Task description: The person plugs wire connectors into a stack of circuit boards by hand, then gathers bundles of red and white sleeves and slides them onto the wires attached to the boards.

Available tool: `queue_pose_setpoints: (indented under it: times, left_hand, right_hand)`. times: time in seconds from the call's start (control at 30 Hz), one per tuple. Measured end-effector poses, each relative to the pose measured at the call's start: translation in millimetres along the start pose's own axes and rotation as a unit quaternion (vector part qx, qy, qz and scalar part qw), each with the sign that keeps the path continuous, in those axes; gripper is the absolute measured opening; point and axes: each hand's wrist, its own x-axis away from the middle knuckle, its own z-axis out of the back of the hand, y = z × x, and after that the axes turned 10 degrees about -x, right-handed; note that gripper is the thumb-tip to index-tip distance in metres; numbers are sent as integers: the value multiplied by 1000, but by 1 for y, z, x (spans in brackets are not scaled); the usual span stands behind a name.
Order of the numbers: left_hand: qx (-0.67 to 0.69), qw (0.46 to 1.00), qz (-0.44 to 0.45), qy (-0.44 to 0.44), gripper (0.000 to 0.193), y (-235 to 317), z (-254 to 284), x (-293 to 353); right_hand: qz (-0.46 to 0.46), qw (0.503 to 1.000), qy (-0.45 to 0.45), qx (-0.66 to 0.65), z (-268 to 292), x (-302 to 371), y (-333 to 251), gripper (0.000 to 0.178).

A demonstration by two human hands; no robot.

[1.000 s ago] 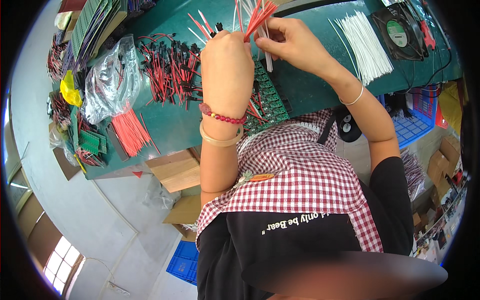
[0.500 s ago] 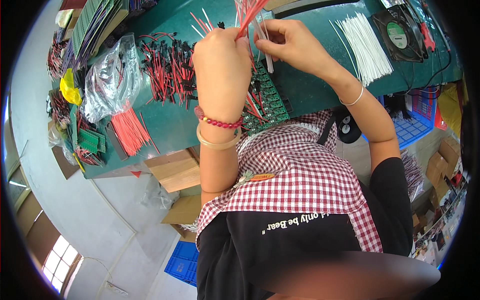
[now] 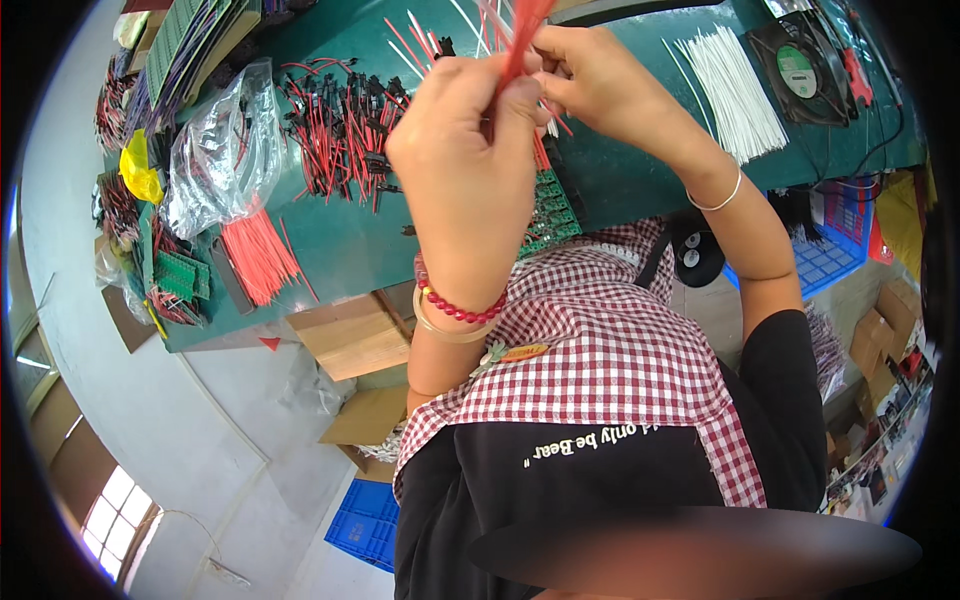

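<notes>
My left hand [image 3: 465, 160] is closed around a bundle of red wires [image 3: 522, 40], which rises from its thumb and fingers past the upper edge of the view. Some white wires [image 3: 488, 22] stand beside the bundle. My right hand [image 3: 610, 85] is pinched against the bundle's right side, fingertips close to the left thumb. Wire ends poke out just under the right fingers, but what exactly they grip is partly hidden. Below the hands lies a green circuit board panel [image 3: 552, 212], half covered by my left hand. Left of it is a pile of red and black wires with connectors [image 3: 340, 135].
White wires [image 3: 735, 95] lie in a neat stack on the green table [image 3: 640, 180], near a black fan [image 3: 800, 70]. At left are a clear plastic bag [image 3: 225, 150], red wires [image 3: 260, 260] and stacked boards [image 3: 190, 50]. A blue crate [image 3: 825, 255] stands below the table's right edge.
My left hand has turned and shifted right, bringing the red bundle with it. My right hand has moved slightly up and right, and its fingers now meet the bundle. Less of the board panel shows.
</notes>
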Motion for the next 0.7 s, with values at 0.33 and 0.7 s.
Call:
queue_pose_setpoints:
  times: [0.33, 0.7]
  left_hand:
    - [-272, 957, -71, -76, 13, -22, -7, -12]
    - [-304, 946, -62, -96, 12, -27, -11, -14]
  right_hand:
    - [-84, 983, -32, -158, 23, 16, 5, 14]
    - [-28, 976, 51, -212, -9, 24, 24, 16]
